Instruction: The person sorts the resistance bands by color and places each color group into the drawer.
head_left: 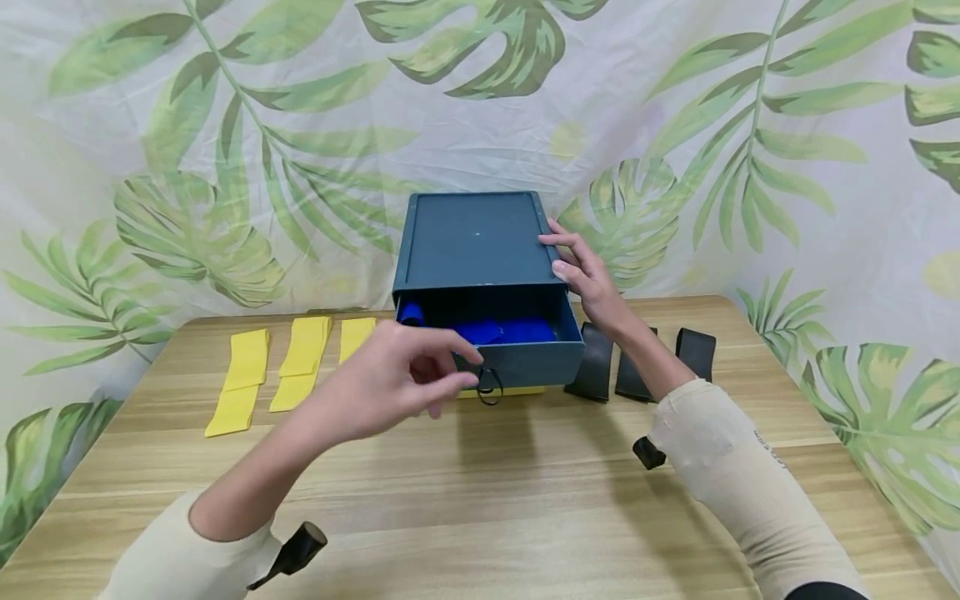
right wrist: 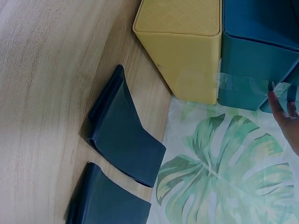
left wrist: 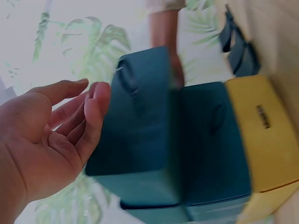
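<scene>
Drawer (head_left: 534,365) part-way out at cabinet (head_left: 480,237) front; left hand (head_left: 393,375) before cabinet, fingers narrowly parted, apparently empty beside loop (head_left: 490,403); right hand (head_left: 591,279) on cabinet's right side, fingers loosely spread; possible fault: hard tug, weak bracing, drawer tips

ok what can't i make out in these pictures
Head view: lower part of the blue contents, hidden by the front of the open drawer.
Head view: lower end of the rightmost yellow piece, behind the left hand.
Left wrist view: dark mark on the yellow box, too blurred to tell.
Right wrist view: rest of the right hand, cut off by the right edge.
</scene>
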`<state>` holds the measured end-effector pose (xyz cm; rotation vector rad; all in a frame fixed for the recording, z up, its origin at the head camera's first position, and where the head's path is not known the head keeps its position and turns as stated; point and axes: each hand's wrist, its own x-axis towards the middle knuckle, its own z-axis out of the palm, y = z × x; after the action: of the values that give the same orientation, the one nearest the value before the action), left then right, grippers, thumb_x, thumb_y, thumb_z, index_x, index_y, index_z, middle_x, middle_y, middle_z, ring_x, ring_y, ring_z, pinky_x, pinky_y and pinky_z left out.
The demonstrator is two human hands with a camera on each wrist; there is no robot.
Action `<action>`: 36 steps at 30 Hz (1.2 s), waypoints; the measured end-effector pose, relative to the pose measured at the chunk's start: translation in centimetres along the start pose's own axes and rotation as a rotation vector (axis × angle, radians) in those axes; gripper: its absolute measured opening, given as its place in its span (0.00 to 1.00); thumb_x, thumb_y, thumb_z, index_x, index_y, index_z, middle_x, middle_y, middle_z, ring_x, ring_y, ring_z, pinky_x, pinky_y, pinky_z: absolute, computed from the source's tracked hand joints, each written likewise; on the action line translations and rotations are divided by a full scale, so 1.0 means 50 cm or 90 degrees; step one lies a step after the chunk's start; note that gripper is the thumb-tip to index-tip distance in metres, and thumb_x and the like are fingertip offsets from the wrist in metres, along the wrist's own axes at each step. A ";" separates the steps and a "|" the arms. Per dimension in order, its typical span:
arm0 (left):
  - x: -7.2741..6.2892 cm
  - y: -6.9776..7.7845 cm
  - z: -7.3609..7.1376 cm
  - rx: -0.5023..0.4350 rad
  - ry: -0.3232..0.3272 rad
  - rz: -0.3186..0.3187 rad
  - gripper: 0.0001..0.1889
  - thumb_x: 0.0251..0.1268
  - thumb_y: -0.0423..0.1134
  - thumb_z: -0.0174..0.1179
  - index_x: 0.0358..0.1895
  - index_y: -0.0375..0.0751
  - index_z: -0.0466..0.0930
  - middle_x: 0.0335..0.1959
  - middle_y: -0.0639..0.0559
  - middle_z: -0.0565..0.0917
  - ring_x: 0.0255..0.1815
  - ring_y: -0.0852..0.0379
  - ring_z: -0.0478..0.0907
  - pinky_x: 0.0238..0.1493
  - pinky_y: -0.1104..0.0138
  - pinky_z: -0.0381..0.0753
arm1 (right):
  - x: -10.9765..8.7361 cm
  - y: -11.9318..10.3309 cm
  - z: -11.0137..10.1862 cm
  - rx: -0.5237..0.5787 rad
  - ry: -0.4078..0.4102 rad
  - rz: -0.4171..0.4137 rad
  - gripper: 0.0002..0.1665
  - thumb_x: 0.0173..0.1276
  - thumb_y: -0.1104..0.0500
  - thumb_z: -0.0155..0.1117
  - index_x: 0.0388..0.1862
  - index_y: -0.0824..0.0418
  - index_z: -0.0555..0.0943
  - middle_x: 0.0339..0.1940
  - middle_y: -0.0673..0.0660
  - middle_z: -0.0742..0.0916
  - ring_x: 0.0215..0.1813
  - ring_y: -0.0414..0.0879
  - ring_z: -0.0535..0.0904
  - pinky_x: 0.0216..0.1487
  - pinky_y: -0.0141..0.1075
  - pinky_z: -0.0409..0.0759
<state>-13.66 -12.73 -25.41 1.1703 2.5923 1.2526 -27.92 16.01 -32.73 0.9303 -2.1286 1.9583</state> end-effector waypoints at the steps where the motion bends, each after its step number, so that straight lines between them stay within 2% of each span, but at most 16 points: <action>1: -0.002 -0.005 0.008 -0.009 -0.011 -0.008 0.08 0.71 0.30 0.66 0.49 0.33 0.86 0.24 0.58 0.85 0.20 0.66 0.80 0.26 0.67 0.84 | 0.000 0.000 0.000 -0.001 0.000 0.000 0.32 0.76 0.58 0.48 0.73 0.74 0.64 0.87 0.62 0.53 0.84 0.66 0.51 0.73 0.70 0.60; 4: -0.008 -0.020 0.031 -0.028 -0.024 -0.026 0.09 0.70 0.29 0.66 0.50 0.33 0.85 0.30 0.53 0.88 0.24 0.66 0.83 0.27 0.67 0.85 | 0.000 0.000 0.000 -0.002 0.000 0.000 0.32 0.76 0.57 0.48 0.73 0.74 0.65 0.87 0.62 0.53 0.84 0.66 0.51 0.73 0.70 0.60; 8: -0.014 -0.039 0.060 -0.053 -0.016 -0.026 0.07 0.70 0.30 0.66 0.48 0.36 0.86 0.36 0.50 0.90 0.28 0.66 0.85 0.28 0.67 0.86 | 0.000 0.001 0.001 -0.009 -0.001 0.000 0.32 0.76 0.57 0.49 0.73 0.73 0.65 0.86 0.63 0.53 0.84 0.67 0.50 0.73 0.71 0.60; 13: -0.016 -0.053 0.080 -0.133 -0.003 -0.025 0.04 0.72 0.30 0.65 0.45 0.38 0.86 0.38 0.48 0.90 0.32 0.62 0.87 0.33 0.61 0.89 | 0.001 0.001 0.002 -0.006 0.000 0.003 0.32 0.76 0.56 0.49 0.73 0.72 0.65 0.86 0.63 0.53 0.84 0.67 0.51 0.72 0.71 0.60; 17: -0.013 -0.062 0.082 -0.169 0.001 -0.015 0.04 0.71 0.29 0.65 0.44 0.37 0.86 0.41 0.47 0.90 0.35 0.60 0.88 0.37 0.58 0.89 | 0.001 0.000 0.002 -0.003 0.002 0.005 0.33 0.76 0.56 0.49 0.73 0.73 0.65 0.86 0.63 0.53 0.84 0.66 0.51 0.73 0.71 0.60; 21: -0.008 -0.067 0.080 -0.167 -0.001 -0.012 0.04 0.71 0.30 0.65 0.44 0.38 0.87 0.45 0.49 0.89 0.37 0.59 0.88 0.40 0.58 0.89 | 0.000 0.000 0.002 -0.002 0.003 0.005 0.32 0.76 0.56 0.49 0.73 0.73 0.65 0.86 0.62 0.53 0.84 0.66 0.51 0.73 0.70 0.60; 26: 0.001 -0.076 0.077 -0.168 -0.001 -0.018 0.04 0.73 0.29 0.63 0.45 0.35 0.87 0.43 0.45 0.89 0.38 0.58 0.87 0.42 0.59 0.89 | -0.001 -0.001 0.000 0.000 0.000 0.007 0.32 0.76 0.57 0.49 0.73 0.74 0.65 0.87 0.62 0.53 0.84 0.66 0.50 0.74 0.69 0.59; 31: 0.024 -0.091 0.069 -0.184 0.009 -0.034 0.04 0.73 0.29 0.63 0.43 0.34 0.86 0.42 0.44 0.89 0.40 0.54 0.88 0.44 0.56 0.89 | -0.001 -0.001 -0.001 -0.002 -0.002 0.013 0.32 0.76 0.56 0.48 0.74 0.72 0.65 0.87 0.61 0.53 0.84 0.65 0.50 0.73 0.69 0.60; 36: 0.053 -0.120 0.058 -0.203 0.018 -0.035 0.03 0.73 0.27 0.61 0.42 0.30 0.84 0.46 0.36 0.88 0.44 0.46 0.89 0.43 0.60 0.88 | -0.001 0.000 -0.002 -0.002 -0.004 0.014 0.32 0.77 0.56 0.48 0.74 0.72 0.64 0.87 0.60 0.53 0.84 0.64 0.50 0.73 0.69 0.60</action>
<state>-18.28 -11.48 -30.75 1.0196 2.3076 1.6039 -27.92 16.10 -32.74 0.9188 -2.1532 1.9639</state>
